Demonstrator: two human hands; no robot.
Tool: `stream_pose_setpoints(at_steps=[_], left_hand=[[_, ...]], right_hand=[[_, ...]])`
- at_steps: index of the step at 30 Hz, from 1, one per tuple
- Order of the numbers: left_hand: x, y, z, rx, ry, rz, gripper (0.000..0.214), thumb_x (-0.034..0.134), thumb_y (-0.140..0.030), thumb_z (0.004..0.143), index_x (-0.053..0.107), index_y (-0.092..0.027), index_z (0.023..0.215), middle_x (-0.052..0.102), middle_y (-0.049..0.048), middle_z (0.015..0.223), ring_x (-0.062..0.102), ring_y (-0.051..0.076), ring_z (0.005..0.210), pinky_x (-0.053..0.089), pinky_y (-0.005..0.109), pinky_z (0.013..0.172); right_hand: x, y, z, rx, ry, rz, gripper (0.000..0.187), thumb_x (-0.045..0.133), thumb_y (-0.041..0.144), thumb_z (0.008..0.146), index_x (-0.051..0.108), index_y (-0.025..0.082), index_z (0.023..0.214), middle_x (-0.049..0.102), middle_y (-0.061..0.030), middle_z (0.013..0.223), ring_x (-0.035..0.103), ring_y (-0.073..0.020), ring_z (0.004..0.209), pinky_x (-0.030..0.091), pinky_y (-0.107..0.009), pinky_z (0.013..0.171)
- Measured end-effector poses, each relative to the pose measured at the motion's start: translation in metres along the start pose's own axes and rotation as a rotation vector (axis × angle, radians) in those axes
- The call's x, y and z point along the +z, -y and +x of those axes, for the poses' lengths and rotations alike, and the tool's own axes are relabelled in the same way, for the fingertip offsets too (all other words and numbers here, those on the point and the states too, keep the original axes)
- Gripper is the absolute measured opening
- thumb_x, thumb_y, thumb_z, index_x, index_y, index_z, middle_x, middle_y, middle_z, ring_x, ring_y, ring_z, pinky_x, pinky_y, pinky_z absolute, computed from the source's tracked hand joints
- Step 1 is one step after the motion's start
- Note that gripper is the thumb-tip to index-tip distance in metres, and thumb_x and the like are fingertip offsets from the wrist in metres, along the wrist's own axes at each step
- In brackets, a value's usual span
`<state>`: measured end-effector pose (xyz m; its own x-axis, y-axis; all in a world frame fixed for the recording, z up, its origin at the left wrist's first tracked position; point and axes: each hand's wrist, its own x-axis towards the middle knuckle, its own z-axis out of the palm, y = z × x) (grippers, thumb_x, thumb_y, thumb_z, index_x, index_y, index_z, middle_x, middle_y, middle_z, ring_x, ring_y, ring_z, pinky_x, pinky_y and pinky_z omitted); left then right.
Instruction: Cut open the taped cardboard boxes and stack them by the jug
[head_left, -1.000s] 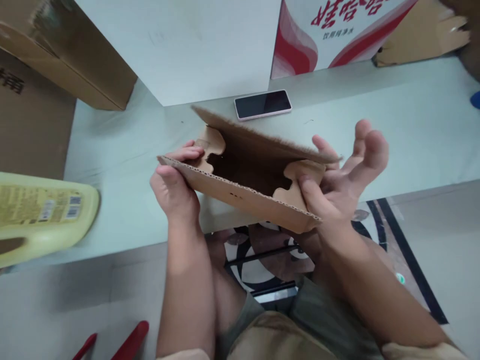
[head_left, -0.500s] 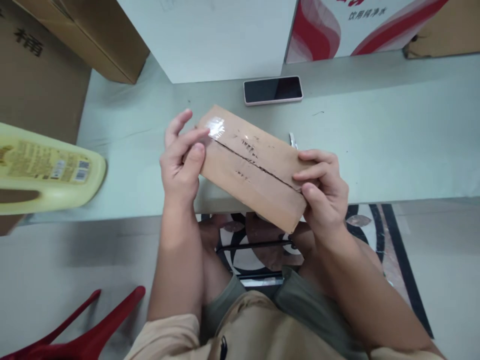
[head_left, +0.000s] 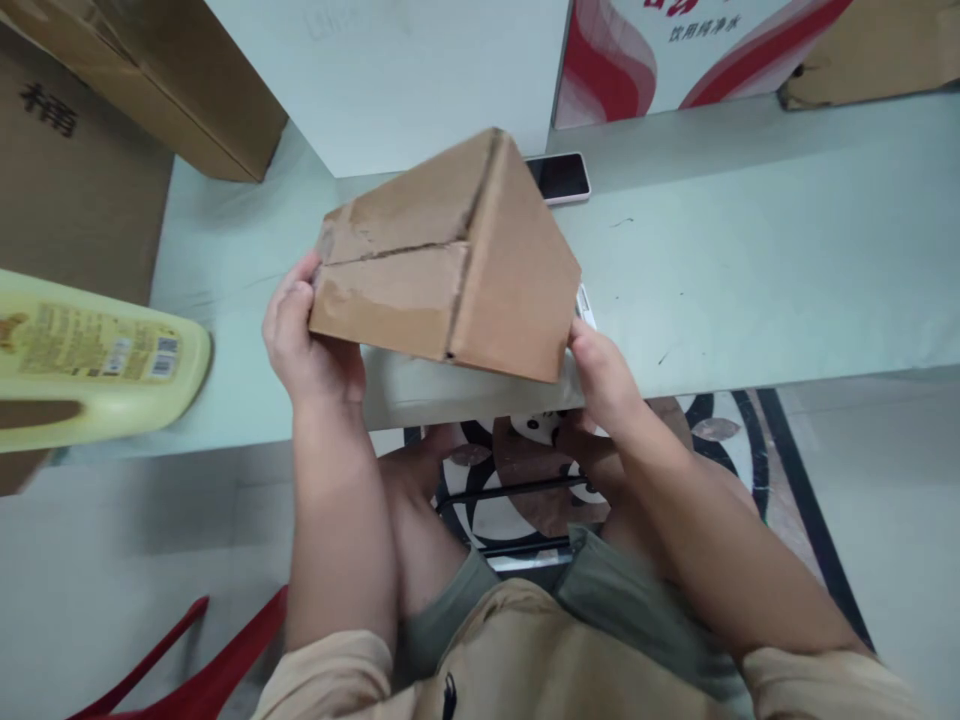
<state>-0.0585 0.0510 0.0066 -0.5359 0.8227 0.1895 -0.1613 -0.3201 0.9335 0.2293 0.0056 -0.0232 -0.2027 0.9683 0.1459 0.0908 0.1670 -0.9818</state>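
A brown cardboard box (head_left: 420,255) is held tilted above the front edge of the table, its taped centre seam and one end face showing. My left hand (head_left: 304,335) grips its left end, thumb on the near side and some fingers hidden behind it. At the lower right corner, my right hand (head_left: 604,370) holds the box, with its fingers mostly hidden underneath. Just beyond that corner lies a small white and metallic object (head_left: 586,305), partly covered by the box. Behind the box a phone (head_left: 566,178) rests on the table, its left part hidden.
A yellow jug (head_left: 150,370) lies at the left by large cartons (head_left: 82,200). Along the back stand a white box (head_left: 420,80), a red and white carton (head_left: 675,60) and brown cardboard (head_left: 870,60). Red chair legs (head_left: 225,660) show at lower left.
The cardboard box has been turned and tipped, so an end face now shows at its right. My left hand has shifted left and down; my right hand has moved left under the corner.
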Motion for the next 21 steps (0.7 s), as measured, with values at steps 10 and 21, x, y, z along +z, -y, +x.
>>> stream_pose_setpoints(at_steps=[10,21], left_hand=[[0.012,0.0,-0.034,-0.754,0.247,0.206,0.087,0.052,-0.097,0.065,0.071,-0.017,0.093,0.067,0.0155,0.068,0.073,0.037,0.084,0.053,0.038,0.055],[0.025,0.007,-0.048,-0.268,0.332,0.728,0.04,0.064,-0.056,0.088,0.068,-0.021,0.07,0.062,0.004,0.058,0.062,0.02,0.063,0.05,0.028,0.063]], right_hand=[[0.014,0.024,-0.003,-0.23,0.004,-0.248,0.068,0.042,0.075,0.095,0.048,0.036,0.15,0.016,-0.0009,0.177,0.011,-0.0305,0.166,0.027,-0.059,0.13],[0.001,0.023,0.007,-0.182,-0.194,-0.185,0.053,0.042,0.074,0.096,0.059,0.029,0.118,0.041,-0.011,0.167,0.031,-0.0318,0.16,0.032,-0.059,0.126]])
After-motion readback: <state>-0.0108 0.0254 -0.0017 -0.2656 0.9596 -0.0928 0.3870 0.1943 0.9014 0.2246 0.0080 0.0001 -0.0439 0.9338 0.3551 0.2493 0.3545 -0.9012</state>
